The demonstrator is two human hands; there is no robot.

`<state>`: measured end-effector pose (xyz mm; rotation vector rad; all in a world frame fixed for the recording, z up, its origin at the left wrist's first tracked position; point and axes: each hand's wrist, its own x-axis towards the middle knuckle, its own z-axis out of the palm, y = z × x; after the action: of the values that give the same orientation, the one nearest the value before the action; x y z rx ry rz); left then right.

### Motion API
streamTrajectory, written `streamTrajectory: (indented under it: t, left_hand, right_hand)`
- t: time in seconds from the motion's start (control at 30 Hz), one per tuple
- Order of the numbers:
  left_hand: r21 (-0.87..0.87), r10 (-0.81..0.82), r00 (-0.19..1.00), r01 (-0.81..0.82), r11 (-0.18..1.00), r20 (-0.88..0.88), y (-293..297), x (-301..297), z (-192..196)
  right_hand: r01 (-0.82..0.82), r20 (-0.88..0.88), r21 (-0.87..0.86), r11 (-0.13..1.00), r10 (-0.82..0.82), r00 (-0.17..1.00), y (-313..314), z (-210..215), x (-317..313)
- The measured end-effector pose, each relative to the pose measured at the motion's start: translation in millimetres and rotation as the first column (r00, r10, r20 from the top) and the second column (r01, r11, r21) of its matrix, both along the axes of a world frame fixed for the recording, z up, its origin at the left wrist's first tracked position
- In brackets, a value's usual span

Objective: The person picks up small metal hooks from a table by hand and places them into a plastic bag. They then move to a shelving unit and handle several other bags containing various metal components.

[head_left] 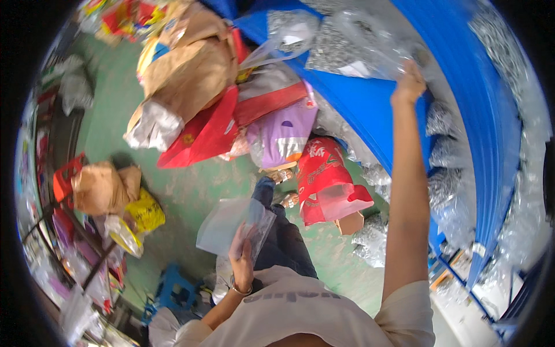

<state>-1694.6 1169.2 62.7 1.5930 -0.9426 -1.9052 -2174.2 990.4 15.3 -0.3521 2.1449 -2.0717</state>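
My left hand (pixel 241 254), a band on its wrist, is closed on some flat, transparent plastic bags (pixel 225 225) in front of my body. My right arm stretches far out to the right. At its end my right hand (pixel 409 84) is closed on the edge of a see-through plastic bag (pixel 378 40) on a blue shelf (pixel 358 98). Beside that bag lies another transparent bag (pixel 332 49), packed with small grey pieces and a white slip. What the grey pieces are, I cannot tell. The picture is somewhat blurred.
Brown paper sacks (pixel 191 75), a red bag (pixel 202 130), a purple bag (pixel 283 136) and a red patterned bag (pixel 324 179) stand on the green floor (pixel 179 191) before the shelf. At left are a blue stool (pixel 173 289), a yellow bag (pixel 145 212) and a dark metal rack (pixel 95 266).
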Motion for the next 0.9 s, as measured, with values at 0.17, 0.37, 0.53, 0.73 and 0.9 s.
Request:
streamTrajectory:
  t: [0.17, 0.37, 0.53, 0.73, 0.9]
  left_hand:
    - [-0.035, -0.042, 0.997, 0.04, 0.999, -0.062, -9, -12, 3]
    - [-0.092, -0.252, 0.967, 0.253, 0.963, 0.026, -11, -8, -11]
    - [-0.074, -0.311, 0.949, 0.314, 0.947, 0.054, -9, -21, -17]
    - [-0.055, -0.463, 0.879, 0.471, 0.88, 0.114, -12, -16, -39]
    - [-0.152, -0.655, 0.731, 0.681, 0.716, 0.193, -14, -41, -38]
  right_hand:
    - [-0.092, -0.509, 0.31, 0.946, 0.247, 0.825, 46, 6, 92]
    - [-0.322, 0.125, 0.678, 0.661, 0.328, 0.936, 196, -109, 128]
    - [-0.098, 0.011, 0.86, 0.5, 0.175, 0.985, 358, -181, 139]
    - [0.059, 0.134, 0.84, 0.539, -0.312, 0.94, 439, -195, 217]
    - [0.257, 0.152, 0.773, 0.58, -0.562, 0.813, 424, -188, 263]
